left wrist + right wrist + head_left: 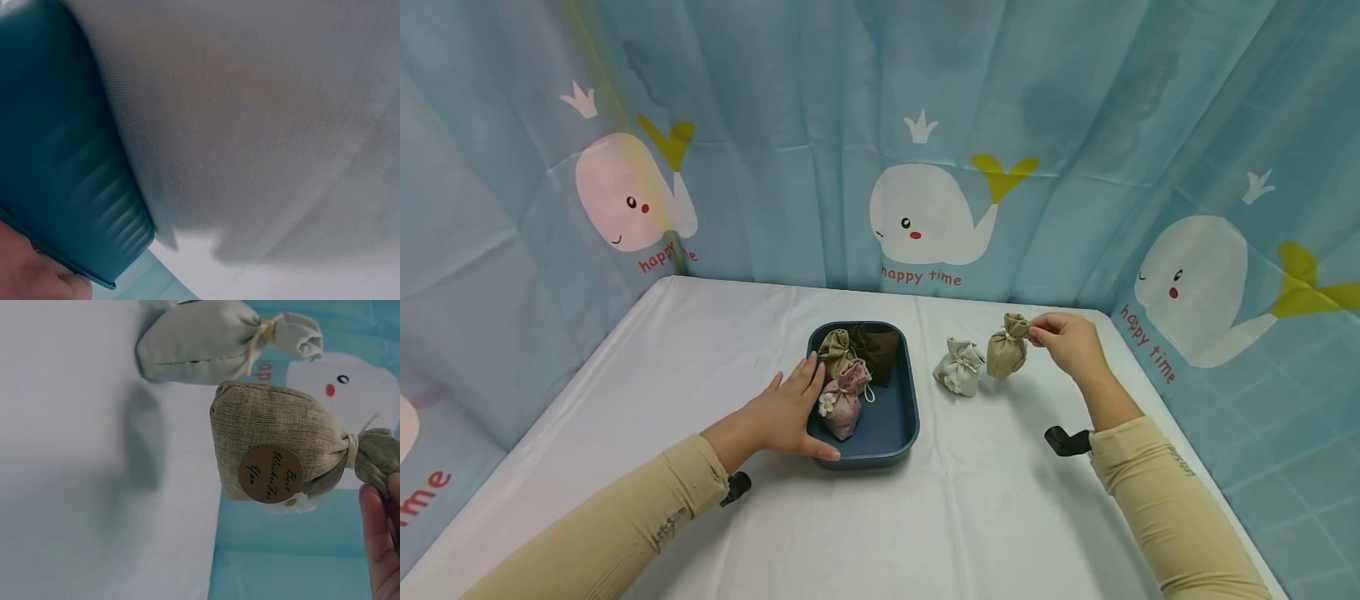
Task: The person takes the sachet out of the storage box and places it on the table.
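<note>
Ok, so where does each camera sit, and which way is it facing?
Head: on the person's head, facing forward and down at the white table and blue curtain; left hand, right hand and both sleeves show.
Left wrist: on that wrist, facing the outer wall of the blue tray; part of the left hand shows at lower left.
Right wrist: on that wrist, facing the held tan pouch, seen sideways; fingers show at right.
Shared: head and right wrist both show that tan pouch and the white pouch beside it.

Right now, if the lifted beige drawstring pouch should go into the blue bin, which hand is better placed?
Probably the right hand: it pinches the lifted beige drawstring pouch by its gathered top. The left hand touches the blue bin, farther from that pouch.
</note>
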The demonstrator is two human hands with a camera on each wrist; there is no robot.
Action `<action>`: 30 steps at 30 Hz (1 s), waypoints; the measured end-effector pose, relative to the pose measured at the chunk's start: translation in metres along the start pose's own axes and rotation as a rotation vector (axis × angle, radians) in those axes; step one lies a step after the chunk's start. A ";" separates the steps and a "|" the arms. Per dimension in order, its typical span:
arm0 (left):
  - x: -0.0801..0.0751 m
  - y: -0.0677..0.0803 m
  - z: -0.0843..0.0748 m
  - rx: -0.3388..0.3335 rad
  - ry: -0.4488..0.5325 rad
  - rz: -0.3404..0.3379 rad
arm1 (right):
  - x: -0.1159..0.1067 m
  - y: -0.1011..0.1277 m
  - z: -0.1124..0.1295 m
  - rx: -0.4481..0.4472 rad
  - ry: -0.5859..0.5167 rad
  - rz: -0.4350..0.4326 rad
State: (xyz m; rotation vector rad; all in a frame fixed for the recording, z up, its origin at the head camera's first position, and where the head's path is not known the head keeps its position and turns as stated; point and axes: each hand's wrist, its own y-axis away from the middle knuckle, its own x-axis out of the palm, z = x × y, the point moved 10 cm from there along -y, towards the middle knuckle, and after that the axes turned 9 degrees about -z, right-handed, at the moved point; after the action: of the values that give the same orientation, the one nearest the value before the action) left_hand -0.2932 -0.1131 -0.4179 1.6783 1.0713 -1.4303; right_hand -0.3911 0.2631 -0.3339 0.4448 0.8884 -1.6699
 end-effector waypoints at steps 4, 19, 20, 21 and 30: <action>-0.001 0.001 -0.001 0.000 0.011 -0.001 | 0.006 0.001 -0.004 -0.005 0.002 0.016; -0.003 0.002 -0.002 0.001 0.012 -0.004 | 0.027 0.005 -0.013 -0.005 0.038 0.075; -0.003 0.002 -0.002 0.001 0.012 -0.005 | 0.029 0.006 -0.013 -0.007 0.039 0.077; -0.003 0.001 -0.002 0.000 0.012 -0.006 | 0.030 0.006 -0.013 -0.011 0.041 0.080; 0.000 0.000 -0.001 -0.004 0.002 0.009 | 0.043 0.011 -0.016 -0.003 0.051 0.126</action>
State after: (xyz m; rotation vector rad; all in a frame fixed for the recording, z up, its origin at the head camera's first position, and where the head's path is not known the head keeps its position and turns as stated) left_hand -0.2925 -0.1126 -0.4182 1.6796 1.0656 -1.4206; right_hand -0.3954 0.2463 -0.3777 0.5330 0.8821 -1.5482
